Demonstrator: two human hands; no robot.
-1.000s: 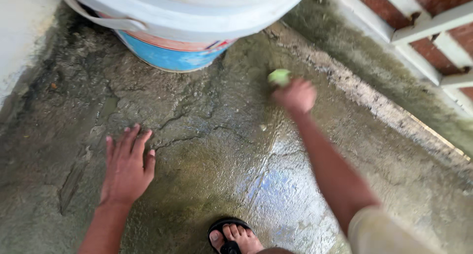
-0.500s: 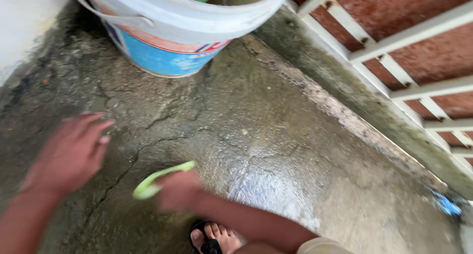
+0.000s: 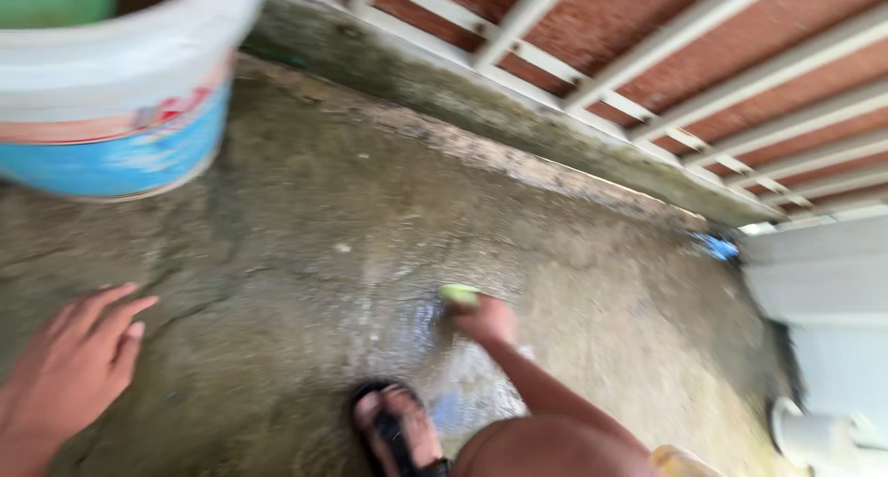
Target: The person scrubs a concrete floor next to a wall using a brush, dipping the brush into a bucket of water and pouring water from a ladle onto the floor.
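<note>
On the wet, cracked grey concrete floor (image 3: 305, 255), centre frame: right hand (image 3: 487, 320), fingers clamped on a small light-green plastic scrubbing brush (image 3: 460, 295). The brush protrudes at eleven o'clock from the fist, pressed to the floor; its long axis is blurred and cannot be told. Left hand (image 3: 69, 371), at eight o'clock, fingers spread loosely apart, flat on the floor, well apart from the brush. White-and-blue plastic bucket (image 3: 111, 107) at ten o'clock. Black sandal (image 3: 393, 431) at six o'clock, near the right hand. White metal railing (image 3: 647, 79) at one o'clock.
</note>
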